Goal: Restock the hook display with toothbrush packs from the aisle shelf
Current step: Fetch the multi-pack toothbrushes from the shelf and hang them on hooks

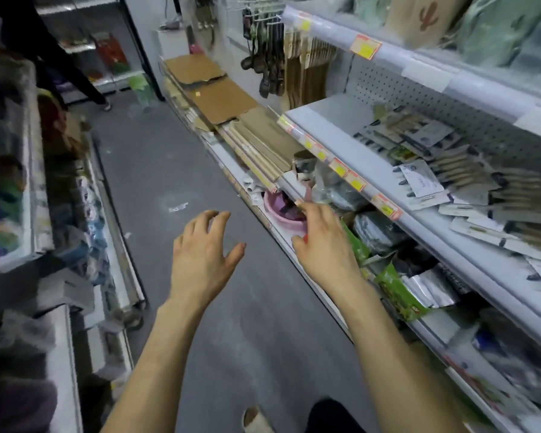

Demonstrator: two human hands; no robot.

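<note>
Left hand (203,254) splayed, grip wide; right hand (322,242) beside pink bowl (274,212), grip unclear.

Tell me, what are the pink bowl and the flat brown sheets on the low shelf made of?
The pink bowl looks like plastic: smooth, one even colour, thin rim. The brown sheets are probably cardboard: dull, flat and stiff, with a ragged torn edge.

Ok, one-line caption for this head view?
Right hand by a pink bowl on the lower shelf, left hand open over the floor; toothbrush packs piled above.
</note>
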